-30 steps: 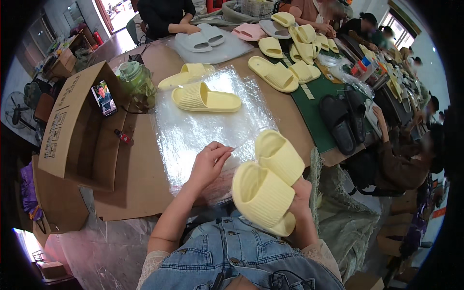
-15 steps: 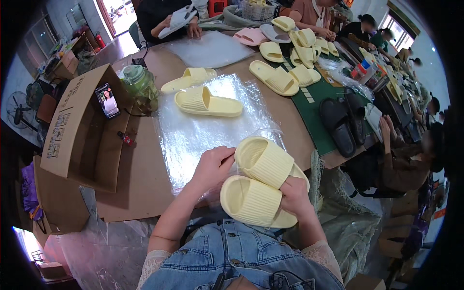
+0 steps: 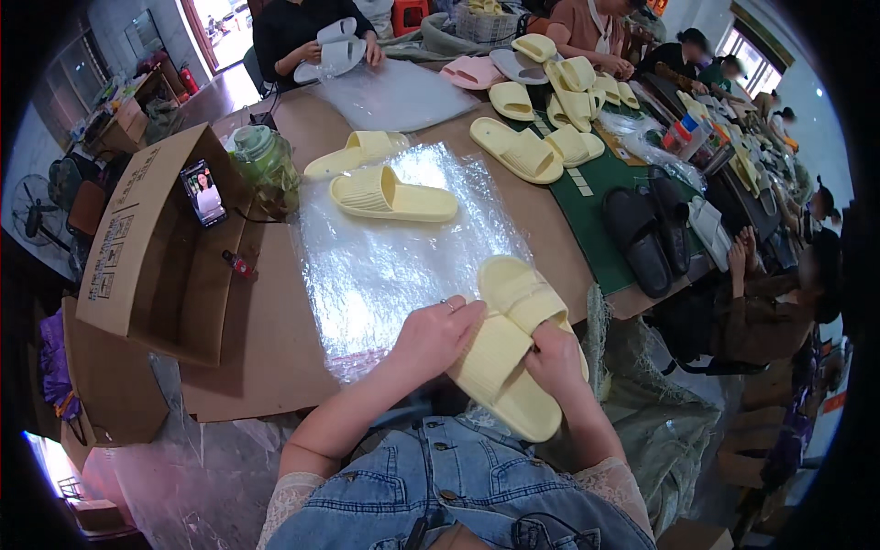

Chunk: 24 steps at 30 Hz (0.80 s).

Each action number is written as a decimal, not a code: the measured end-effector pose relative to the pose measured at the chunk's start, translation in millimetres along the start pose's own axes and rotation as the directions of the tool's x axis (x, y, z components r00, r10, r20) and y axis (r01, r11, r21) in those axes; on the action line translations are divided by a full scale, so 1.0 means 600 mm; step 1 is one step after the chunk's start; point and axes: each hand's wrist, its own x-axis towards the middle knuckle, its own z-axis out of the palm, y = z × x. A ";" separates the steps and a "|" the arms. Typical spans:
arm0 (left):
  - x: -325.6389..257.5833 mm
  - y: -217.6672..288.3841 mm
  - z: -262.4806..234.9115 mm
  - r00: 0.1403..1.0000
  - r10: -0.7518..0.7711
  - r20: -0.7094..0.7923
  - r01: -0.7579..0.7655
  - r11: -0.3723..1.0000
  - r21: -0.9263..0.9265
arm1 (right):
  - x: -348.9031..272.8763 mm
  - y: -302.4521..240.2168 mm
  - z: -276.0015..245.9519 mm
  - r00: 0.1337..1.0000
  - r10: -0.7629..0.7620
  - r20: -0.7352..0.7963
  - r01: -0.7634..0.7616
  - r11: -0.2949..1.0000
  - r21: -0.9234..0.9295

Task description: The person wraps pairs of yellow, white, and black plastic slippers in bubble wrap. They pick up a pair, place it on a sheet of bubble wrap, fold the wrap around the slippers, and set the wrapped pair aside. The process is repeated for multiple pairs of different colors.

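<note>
A pair of pale yellow slide slippers is in front of me at the table's near edge, their ribbed straps facing up. My right hand (image 3: 555, 365) is closed on the pair, with its fingers at the straps between the two. The nearer slipper (image 3: 495, 353) slants with its end toward my body; the farther slipper (image 3: 522, 291) lies beyond it. My left hand (image 3: 435, 339) is closed on the nearer slipper's left edge, its fingertips partly hidden. Under and beyond my left hand is a stack of clear plastic bags (image 3: 344, 284). Another yellow slipper (image 3: 417, 202) rests on the stack.
An open cardboard box (image 3: 119, 238) with a phone (image 3: 203, 192) propped in it stands left, beside a green-lidded jar (image 3: 266, 165). More yellow slippers (image 3: 518, 151) and black slippers (image 3: 637, 238) lie on the right. Across the table, a person (image 3: 312, 46) handles white slippers.
The pair has turned and tipped in my hands, the nearer slipper's end now slanting toward me. My left hand moved right and nearer, onto its edge. The person opposite lowered the white slipper.
</note>
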 end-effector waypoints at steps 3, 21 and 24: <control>-0.002 0.012 0.009 0.999 0.018 0.033 -0.019 1.000 0.021 | 0.008 -0.019 0.008 0.999 0.022 0.048 -0.023 0.999 0.031; -0.034 0.139 0.005 0.946 0.172 0.274 0.097 0.657 -0.748 | 0.151 -0.100 0.133 0.964 0.241 0.115 -0.241 0.970 -0.016; -0.039 0.146 0.002 0.949 0.196 0.246 0.072 0.624 -0.778 | 0.166 -0.087 0.131 0.970 0.231 0.078 -0.232 0.973 0.009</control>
